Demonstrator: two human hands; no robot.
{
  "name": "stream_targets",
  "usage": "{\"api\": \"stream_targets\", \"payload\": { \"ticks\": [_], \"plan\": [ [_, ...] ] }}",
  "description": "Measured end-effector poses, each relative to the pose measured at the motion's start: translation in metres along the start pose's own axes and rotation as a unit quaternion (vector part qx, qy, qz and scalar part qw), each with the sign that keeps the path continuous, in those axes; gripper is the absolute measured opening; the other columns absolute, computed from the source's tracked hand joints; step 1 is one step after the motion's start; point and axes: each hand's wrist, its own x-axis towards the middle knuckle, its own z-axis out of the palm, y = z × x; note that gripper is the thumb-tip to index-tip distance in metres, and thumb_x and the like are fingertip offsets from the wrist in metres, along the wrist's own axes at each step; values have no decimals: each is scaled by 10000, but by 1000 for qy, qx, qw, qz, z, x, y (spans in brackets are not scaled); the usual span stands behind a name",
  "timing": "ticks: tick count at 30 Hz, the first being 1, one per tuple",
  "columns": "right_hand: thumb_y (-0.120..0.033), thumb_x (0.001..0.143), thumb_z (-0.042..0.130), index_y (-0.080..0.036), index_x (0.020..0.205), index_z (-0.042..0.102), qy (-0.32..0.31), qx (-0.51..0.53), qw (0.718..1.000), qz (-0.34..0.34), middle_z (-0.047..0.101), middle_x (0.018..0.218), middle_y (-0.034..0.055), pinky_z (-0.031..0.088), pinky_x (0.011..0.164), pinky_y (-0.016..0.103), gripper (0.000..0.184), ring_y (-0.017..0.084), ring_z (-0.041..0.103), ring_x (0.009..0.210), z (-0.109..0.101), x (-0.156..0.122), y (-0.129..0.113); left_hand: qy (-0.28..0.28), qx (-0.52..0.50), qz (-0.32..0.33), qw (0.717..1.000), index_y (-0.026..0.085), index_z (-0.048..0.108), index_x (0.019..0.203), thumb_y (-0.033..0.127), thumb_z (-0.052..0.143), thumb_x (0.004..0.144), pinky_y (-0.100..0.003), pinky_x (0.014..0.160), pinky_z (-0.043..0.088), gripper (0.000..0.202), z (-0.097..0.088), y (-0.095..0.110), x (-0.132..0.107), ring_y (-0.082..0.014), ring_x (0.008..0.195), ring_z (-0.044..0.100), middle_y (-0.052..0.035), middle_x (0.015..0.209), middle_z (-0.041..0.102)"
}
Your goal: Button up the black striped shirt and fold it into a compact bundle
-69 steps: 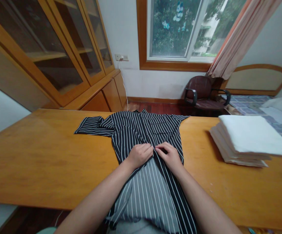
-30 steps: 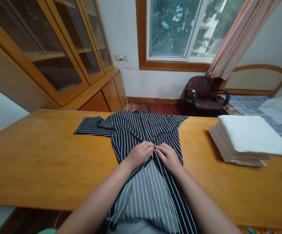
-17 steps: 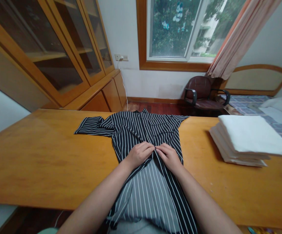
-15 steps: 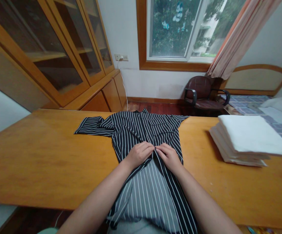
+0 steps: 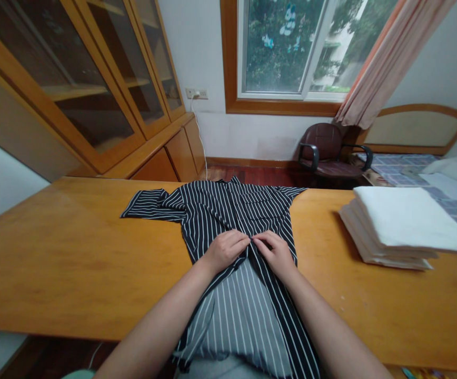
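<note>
A black shirt with white stripes (image 5: 232, 213) lies on the wooden table (image 5: 74, 263), collar away from me, its lower front open and showing the grey inside. My left hand (image 5: 225, 250) and my right hand (image 5: 276, 252) meet at the shirt's front opening near the middle. Each hand pinches one edge of the front, fingertips almost touching. One short sleeve spreads out to the left; the hem hangs over the near table edge toward me.
A stack of folded white cloth (image 5: 402, 226) sits on the table's right side. Glass-door wooden cabinets (image 5: 94, 89) stand at the left. A dark armchair (image 5: 331, 155) and a bed (image 5: 421, 168) are beyond the table, under a window.
Hardly anything has moved: both hands stay pinched on the shirt front at the same spot, with only slight shifts of the fingers.
</note>
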Motion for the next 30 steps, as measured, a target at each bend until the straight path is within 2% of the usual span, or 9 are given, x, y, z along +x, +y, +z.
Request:
{"api": "stream_targets", "payload": {
  "ticks": [8, 13, 18, 30],
  "plan": [
    [-396, 944, 558, -209, 782, 645, -31, 42, 996, 78, 644, 776, 16, 452, 704, 278, 262, 173, 597, 748, 1, 3, 4, -3, 40, 42, 998, 157, 622, 1070, 152, 468, 990, -345, 790, 568, 174, -1, 1, 1, -181, 892, 663, -80, 981, 702],
    [-396, 929, 556, -203, 787, 638, -58, 73, 989, 112, 628, 776, 4, 442, 709, 264, 254, 160, 578, 748, 1, 4, 8, -23, 52, 61, 997, 150, 621, 1045, 152, 458, 992, -340, 795, 567, 172, -1, 1, 1, -175, 881, 663, -82, 978, 702],
    [-380, 920, 547, -201, 778, 630, -80, 87, 985, 126, 610, 756, -5, 427, 694, 254, 243, 154, 560, 737, 0, 4, 10, -31, 49, 67, 996, 155, 620, 1047, 149, 451, 992, -346, 791, 567, 177, 0, 1, 1, -176, 878, 661, -82, 975, 700],
    [-434, 911, 559, -193, 774, 617, -70, 122, 979, 146, 580, 733, -4, 402, 614, 236, 284, 141, 521, 688, 1, 2, 10, -33, 41, 55, 997, 165, 628, 1057, 145, 461, 987, -348, 774, 558, 182, -3, 2, 3, -183, 893, 646, -76, 978, 692]
  ]
}}
